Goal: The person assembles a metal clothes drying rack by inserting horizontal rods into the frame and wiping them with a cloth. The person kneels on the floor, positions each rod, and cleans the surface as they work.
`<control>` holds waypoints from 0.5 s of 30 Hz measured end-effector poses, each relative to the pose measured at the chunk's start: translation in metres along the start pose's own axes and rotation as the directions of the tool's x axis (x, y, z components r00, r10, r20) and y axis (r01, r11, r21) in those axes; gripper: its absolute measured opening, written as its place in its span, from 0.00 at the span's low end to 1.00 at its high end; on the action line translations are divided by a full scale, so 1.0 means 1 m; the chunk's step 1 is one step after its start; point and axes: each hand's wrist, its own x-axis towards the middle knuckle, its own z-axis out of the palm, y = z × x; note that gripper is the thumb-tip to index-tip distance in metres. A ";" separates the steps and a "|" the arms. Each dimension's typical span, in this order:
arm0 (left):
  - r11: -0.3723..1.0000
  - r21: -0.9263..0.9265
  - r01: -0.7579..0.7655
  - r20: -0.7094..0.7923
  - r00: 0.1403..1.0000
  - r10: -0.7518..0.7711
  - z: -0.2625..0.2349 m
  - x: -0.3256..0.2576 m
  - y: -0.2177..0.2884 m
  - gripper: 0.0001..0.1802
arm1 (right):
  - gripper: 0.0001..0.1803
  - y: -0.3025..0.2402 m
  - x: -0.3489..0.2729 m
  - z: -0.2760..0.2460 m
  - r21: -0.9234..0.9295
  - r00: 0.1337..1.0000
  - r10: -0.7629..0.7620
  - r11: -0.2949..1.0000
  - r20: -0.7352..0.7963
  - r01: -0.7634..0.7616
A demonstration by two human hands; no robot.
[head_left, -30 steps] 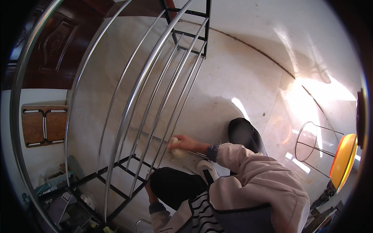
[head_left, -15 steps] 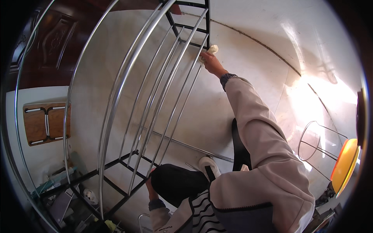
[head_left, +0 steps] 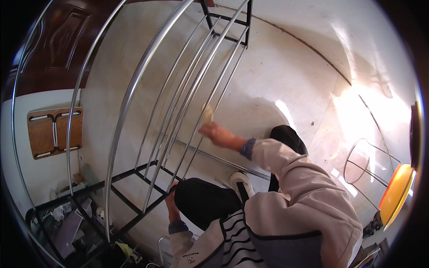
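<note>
A tall rack of chrome tubes (head_left: 134, 89) and black square end frames (head_left: 152, 219) leans across the left and middle of the view. My right hand (head_left: 216, 134) is closed on a pale yellowish cloth (head_left: 207, 114), which lies against one of the thin chrome rods about midway along the rack. Motion blurs that hand slightly. Beside my black-clad knee, my left hand (head_left: 171, 206) grips the corner of the lower black frame. The knee hides part of its fingers.
A loose chrome tube (head_left: 223, 164) lies on the floor behind the rack. To the right stands a round stool with a yellow-orange seat (head_left: 397, 196). A folded wooden table (head_left: 55, 132) rests against the left wall. Assorted clutter (head_left: 73, 228) sits at lower left, below a dark carved door (head_left: 67, 40).
My right hand and the cloth have come down along the rods from the far black frame toward me. The rack's far end has shifted slightly in view. My left hand stays at the lower frame.
</note>
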 end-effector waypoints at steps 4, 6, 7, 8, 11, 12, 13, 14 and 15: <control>0.976 -0.191 0.105 0.056 0.994 -0.096 0.004 -0.006 0.020 0.12 | 0.23 -0.087 -0.028 0.055 0.308 0.978 -0.049 0.951 0.202 -0.016; 0.986 -0.158 0.044 0.030 0.999 -0.040 0.009 -0.005 0.026 0.12 | 0.25 -0.104 -0.034 0.059 0.439 0.964 -0.019 0.892 0.266 -0.104; 0.964 -0.261 0.050 -0.008 0.999 -0.054 0.012 -0.006 0.028 0.11 | 0.26 -0.108 -0.042 0.054 0.501 0.941 0.050 0.836 0.336 -0.223; 0.993 -0.119 0.011 -0.018 1.000 -0.013 0.014 -0.006 0.030 0.10 | 0.27 -0.109 -0.050 0.046 0.549 0.905 0.110 0.763 0.411 -0.342; 0.982 0.173 -0.073 -0.011 0.997 0.076 0.016 -0.006 0.036 0.06 | 0.22 -0.090 -0.058 0.017 0.785 0.809 0.477 0.328 0.342 -0.526; 0.970 0.234 -0.068 -0.003 0.997 0.071 0.016 -0.005 0.038 0.06 | 0.23 -0.078 -0.056 0.005 0.888 0.740 0.607 0.115 0.291 -0.444; 0.954 0.293 -0.068 0.008 0.998 0.069 0.015 -0.006 0.039 0.06 | 0.23 -0.068 -0.057 -0.003 0.940 0.631 0.717 -0.101 0.297 -0.327; 0.935 0.346 -0.078 0.012 0.997 0.079 0.015 -0.006 0.040 0.06 | 0.23 -0.058 -0.056 -0.012 0.958 0.604 0.755 -0.111 0.253 -0.263; 0.915 0.382 -0.129 0.013 0.991 0.135 0.014 -0.006 0.040 0.07 | 0.24 -0.048 -0.054 -0.017 0.978 0.591 0.782 -0.112 0.197 -0.178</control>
